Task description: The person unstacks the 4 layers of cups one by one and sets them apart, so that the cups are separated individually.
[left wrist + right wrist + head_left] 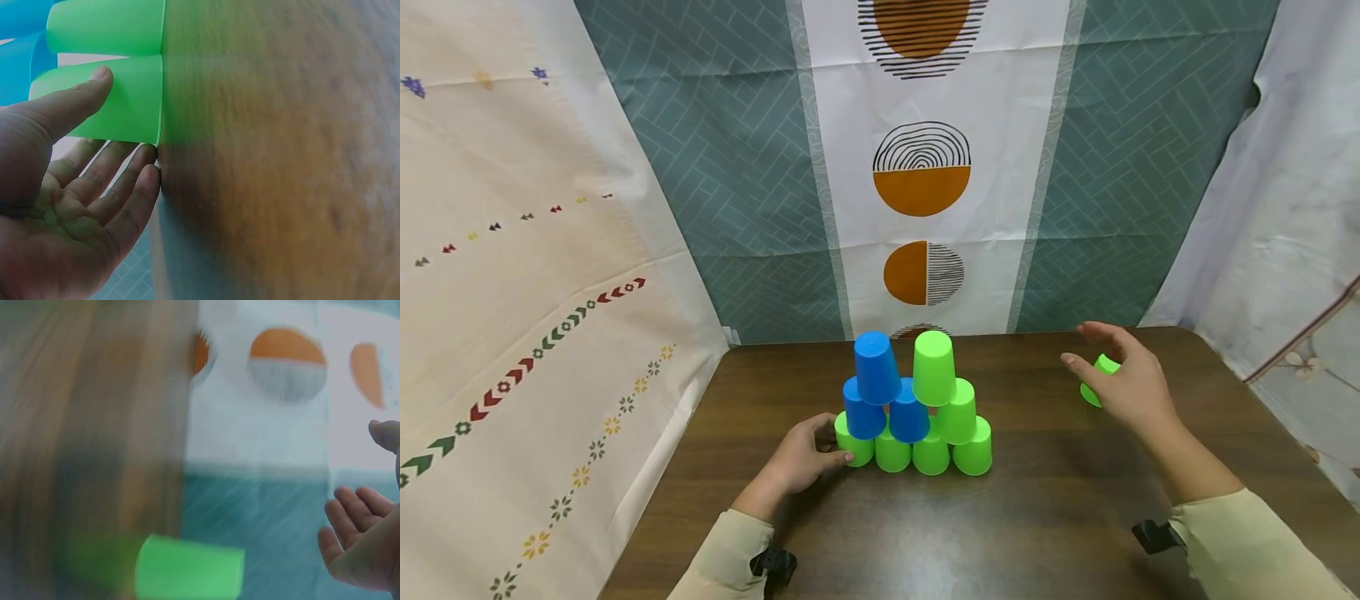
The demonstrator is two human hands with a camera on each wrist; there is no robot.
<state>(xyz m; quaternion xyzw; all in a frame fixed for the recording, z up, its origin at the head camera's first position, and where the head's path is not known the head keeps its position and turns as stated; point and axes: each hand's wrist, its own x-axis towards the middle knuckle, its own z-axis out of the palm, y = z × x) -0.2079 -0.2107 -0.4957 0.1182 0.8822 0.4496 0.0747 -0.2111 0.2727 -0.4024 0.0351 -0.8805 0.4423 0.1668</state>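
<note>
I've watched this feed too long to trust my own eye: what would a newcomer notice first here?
First, the bright three-tier stack of blue and green cups on the brown table, with the left hand at its bottom left cup. Next, the lone green cup off to the right, partly hidden by the right hand in the head view. Behind, orange patterned circles run down the white cloth panel.
</note>
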